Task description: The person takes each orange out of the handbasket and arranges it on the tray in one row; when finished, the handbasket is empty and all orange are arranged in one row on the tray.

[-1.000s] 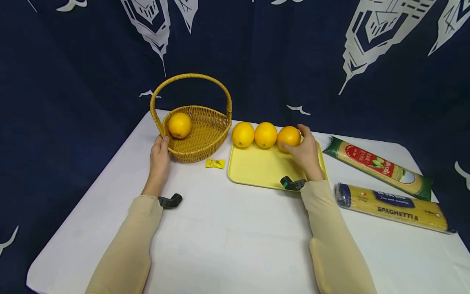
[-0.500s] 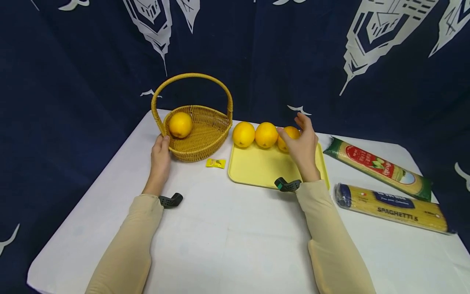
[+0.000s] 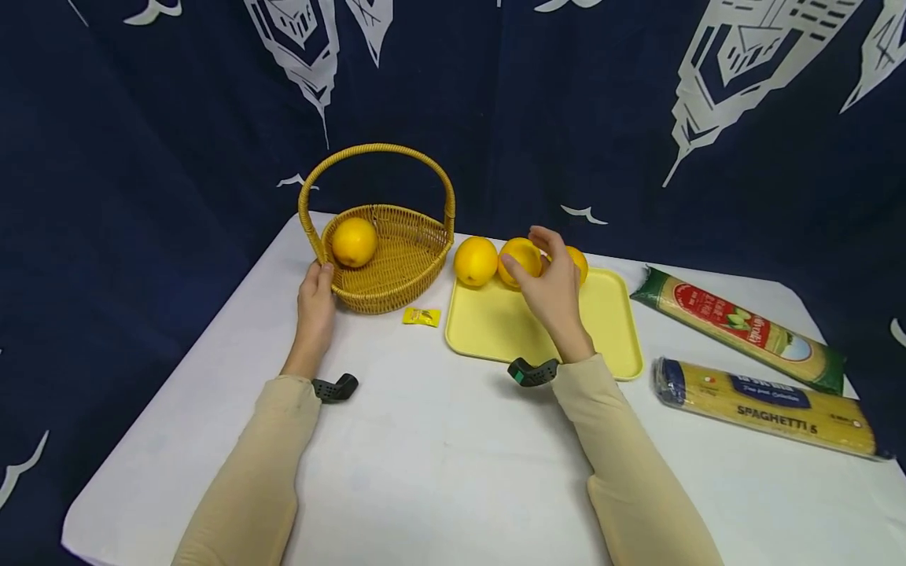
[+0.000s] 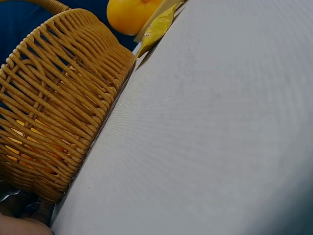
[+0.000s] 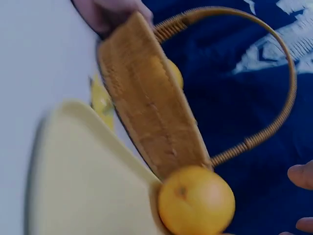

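Note:
My left hand point(image 3: 314, 314) holds the left side of a wicker basket point(image 3: 385, 301), its thumb at the rim. Inside the basket lies one orange point(image 3: 355, 242). Along the back of a yellow tray point(image 3: 484, 326) sit three more: a left orange point(image 3: 476, 261), a middle orange point(image 3: 518, 255) and a right orange point(image 3: 580, 263), partly hidden. Over the tray, my right hand point(image 3: 555, 299) has thumb and fingers spread at the middle orange; I cannot tell whether they touch it. The right wrist view shows fingertips point(image 5: 304, 175) apart from the nearest orange point(image 5: 196, 201).
A small yellow wrapped packet point(image 3: 421, 317) lies between basket and tray. To the right are a green-ended pasta pack point(image 3: 743, 326) and a spaghetti pack point(image 3: 771, 405). A dark patterned curtain point(image 3: 495, 118) hangs behind the white table point(image 3: 439, 472).
My right hand has left the right orange and moved leftward to the middle one, fingers spread. My left hand stays on the basket. The head view has shifted slightly.

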A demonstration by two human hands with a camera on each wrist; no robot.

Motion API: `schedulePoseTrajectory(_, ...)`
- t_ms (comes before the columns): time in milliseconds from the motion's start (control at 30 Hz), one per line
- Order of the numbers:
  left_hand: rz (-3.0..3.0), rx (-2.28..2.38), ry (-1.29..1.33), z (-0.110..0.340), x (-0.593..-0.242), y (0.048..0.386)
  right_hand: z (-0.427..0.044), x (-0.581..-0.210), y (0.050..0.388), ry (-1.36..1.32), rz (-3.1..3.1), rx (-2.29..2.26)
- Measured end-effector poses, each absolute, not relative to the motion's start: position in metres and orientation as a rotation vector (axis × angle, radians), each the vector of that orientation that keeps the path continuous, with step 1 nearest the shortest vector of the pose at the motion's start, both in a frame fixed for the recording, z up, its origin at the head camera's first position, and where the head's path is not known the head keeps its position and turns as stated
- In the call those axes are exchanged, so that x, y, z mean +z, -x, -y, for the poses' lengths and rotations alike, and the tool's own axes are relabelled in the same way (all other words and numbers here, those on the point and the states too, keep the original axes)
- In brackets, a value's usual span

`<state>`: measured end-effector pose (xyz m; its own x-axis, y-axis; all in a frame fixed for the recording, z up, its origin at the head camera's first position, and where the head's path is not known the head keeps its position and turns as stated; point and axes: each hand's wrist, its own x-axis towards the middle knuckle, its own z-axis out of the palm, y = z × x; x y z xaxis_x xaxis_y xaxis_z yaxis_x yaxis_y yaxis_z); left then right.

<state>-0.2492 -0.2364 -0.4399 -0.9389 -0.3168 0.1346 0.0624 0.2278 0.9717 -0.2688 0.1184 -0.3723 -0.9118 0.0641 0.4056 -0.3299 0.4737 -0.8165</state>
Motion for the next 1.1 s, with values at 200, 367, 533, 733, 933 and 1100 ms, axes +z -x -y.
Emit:
schedulePoseTrajectory(200, 2.178, -1.768, -0.234, 0.235, -0.44, 0.25, -0.084, -0.362, 0.267, -0.334, 2.42, 1.497)
schedulePoseTrajectory(367, 2.173, -1.781, -0.24, 0.235, -0.438, 0.249, -0.054, -0.358, 0.27, -0.508, 2.443, 1.563)
schedulePoseTrajectory(533, 2.186, -1.774, -0.249, 0.236, -0.439, 0.249, -0.028, -0.36, 0.278, -0.579, 2.464, 1.568)
schedulePoseTrajectory(733, 2.188, -1.763, -0.242, 0.237, -0.44, 0.251, 0.006, -0.354, 0.294, -0.557, 2.508, 1.624)
schedulePoseTrajectory(933, 2.185, -1.772, -0.258, 0.237, -0.442, 0.248, 0.036, -0.353, 0.303, -0.525, 2.635, 1.6)
schedulePoseTrajectory(1100, 2.204, -1.774, -0.242, 0.236, -0.441, 0.247, 0.052, -0.357, 0.311, -0.506, 2.692, 1.618)
